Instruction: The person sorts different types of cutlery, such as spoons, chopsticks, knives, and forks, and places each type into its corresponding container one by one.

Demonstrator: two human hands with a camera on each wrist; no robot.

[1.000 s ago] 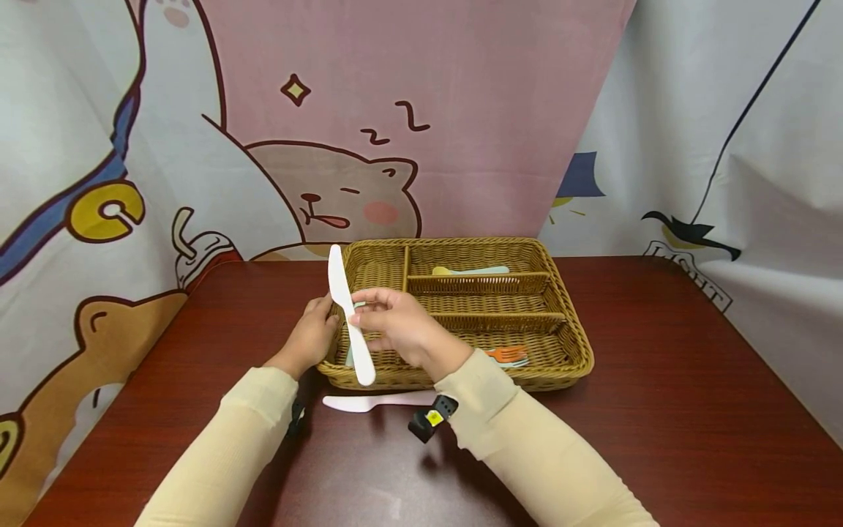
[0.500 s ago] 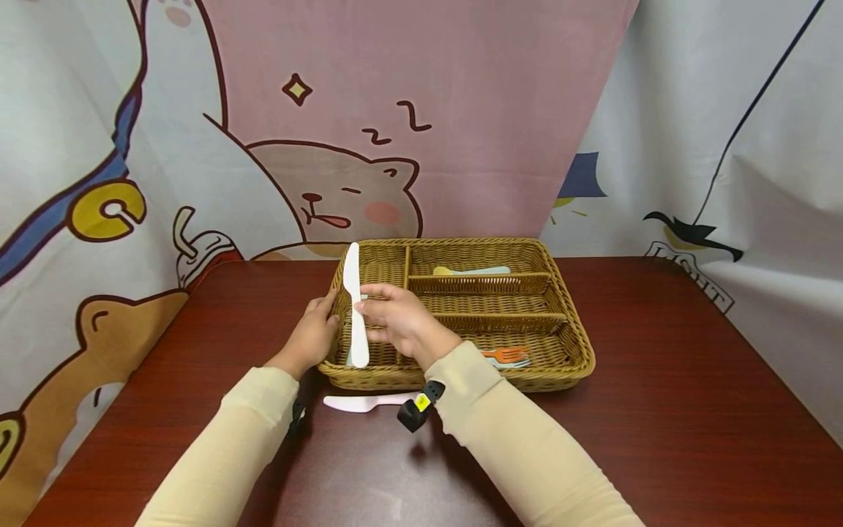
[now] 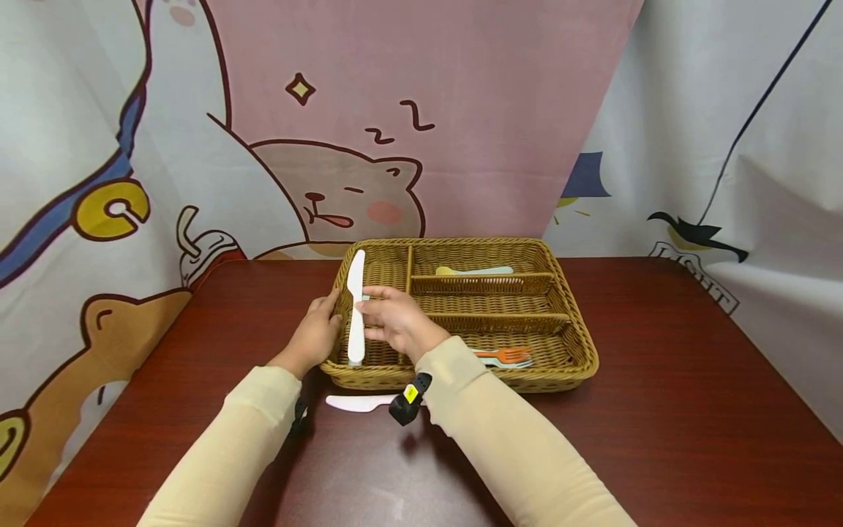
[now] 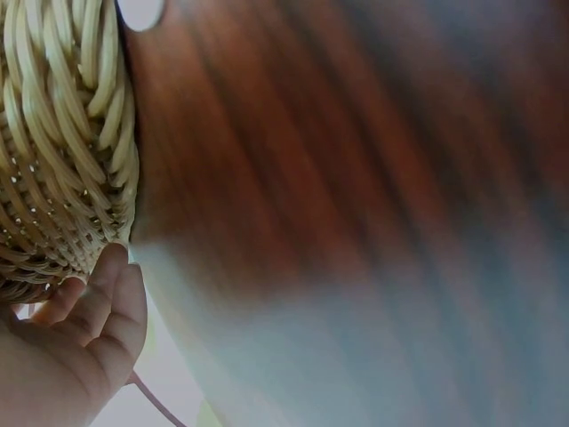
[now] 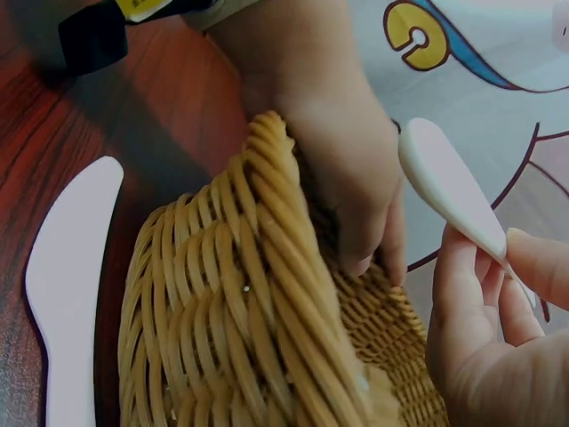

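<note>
A white plastic knife (image 3: 356,307) is pinched between the thumb and fingers of my right hand (image 3: 398,318), above the left compartment of a wicker cutlery basket (image 3: 487,320). Its blade points away from me. In the right wrist view the knife (image 5: 453,187) is clear of the basket's rim. My left hand (image 3: 309,337) holds the basket's left side, thumb at the rim and fingers against the outer wall (image 4: 67,151). Something pale blue lies under the held knife, mostly hidden. A second, pale pinkish knife (image 3: 356,403) lies on the table before the basket, partly covered by the right wrist's camera.
An orange fork (image 3: 510,355) lies over a pale blue one in the basket's front right compartment. The back right compartment holds a pale blue piece of cutlery (image 3: 487,271) with a yellow one. A printed curtain (image 3: 494,117) hangs behind the dark red table (image 3: 672,380).
My right hand has brought the knife slightly rightward and lower over the left compartment, turning it from a slant to nearly straight away from me. My left hand stays on the basket.
</note>
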